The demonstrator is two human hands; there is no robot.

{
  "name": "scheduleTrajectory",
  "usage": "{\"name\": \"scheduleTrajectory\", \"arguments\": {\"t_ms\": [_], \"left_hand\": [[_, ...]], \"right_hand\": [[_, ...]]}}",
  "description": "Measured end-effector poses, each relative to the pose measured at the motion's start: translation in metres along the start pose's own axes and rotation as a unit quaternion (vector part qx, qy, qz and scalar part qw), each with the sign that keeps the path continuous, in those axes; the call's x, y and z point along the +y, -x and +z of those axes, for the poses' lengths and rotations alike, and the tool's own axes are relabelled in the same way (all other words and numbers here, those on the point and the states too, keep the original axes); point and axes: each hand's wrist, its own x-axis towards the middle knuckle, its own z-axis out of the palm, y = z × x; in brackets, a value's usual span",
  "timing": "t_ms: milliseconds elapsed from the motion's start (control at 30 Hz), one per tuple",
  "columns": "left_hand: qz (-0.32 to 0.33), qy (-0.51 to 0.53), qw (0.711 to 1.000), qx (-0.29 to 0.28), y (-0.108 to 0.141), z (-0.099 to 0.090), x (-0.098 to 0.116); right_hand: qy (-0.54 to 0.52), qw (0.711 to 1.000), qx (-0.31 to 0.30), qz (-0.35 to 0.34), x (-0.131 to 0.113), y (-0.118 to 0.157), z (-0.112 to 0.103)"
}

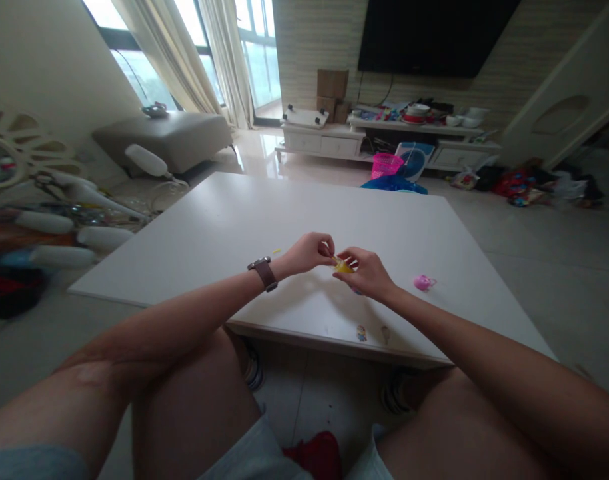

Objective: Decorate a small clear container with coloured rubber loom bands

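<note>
Both my hands meet over the white table, around a small yellow thing with a clear part at its left; its kind is too small to make out. My right hand grips it between thumb and fingers. Pinched at its left edge are the fingers of my left hand, with a watch on that wrist. A bluish-pink bit shows beneath my right hand, mostly hidden. To the right lies a small round pink object with a thin loop. Left of my hands is a short yellow strip.
Two small stickers, one a cartoon figure, are at the table's near edge. Beyond the far edge stand a pink basket and a blue object. Lamp-like white pieces crowd the left side. A grey bench stands by the window.
</note>
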Motion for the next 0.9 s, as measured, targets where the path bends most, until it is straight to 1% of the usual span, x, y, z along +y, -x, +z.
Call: {"name": "scheduleTrajectory", "arguments": {"t_ms": [200, 333, 400, 533, 667, 767, 900], "left_hand": [[0.005, -0.061, 0.998, -0.035, -0.001, -0.004, 0.000], [0.006, -0.078, 0.995, -0.059, -0.001, -0.005, 0.001], [0.011, -0.069, 0.995, -0.065, 0.000, -0.005, 0.000], [0.017, -0.024, 0.999, -0.043, -0.001, -0.006, -0.002], [0.027, -0.006, 0.999, -0.024, -0.001, -0.007, 0.001], [0.034, -0.005, 0.999, -0.030, 0.001, -0.007, 0.006], [0.024, -0.029, 0.999, -0.033, 0.003, -0.011, 0.011]], "right_hand": [[-0.015, 1.000, 0.005, 0.002, -0.003, 0.000, -0.002], [-0.026, 0.999, 0.010, 0.021, -0.006, 0.000, -0.004], [-0.033, 0.999, 0.012, 0.032, -0.007, -0.001, -0.005], [-0.043, 0.998, 0.016, 0.031, -0.009, -0.001, -0.005], [-0.051, 0.998, 0.012, 0.024, -0.011, -0.001, -0.005], [-0.057, 0.998, 0.014, 0.025, -0.013, -0.001, -0.007], [-0.060, 0.998, 0.019, 0.028, -0.012, 0.000, -0.008]]}}
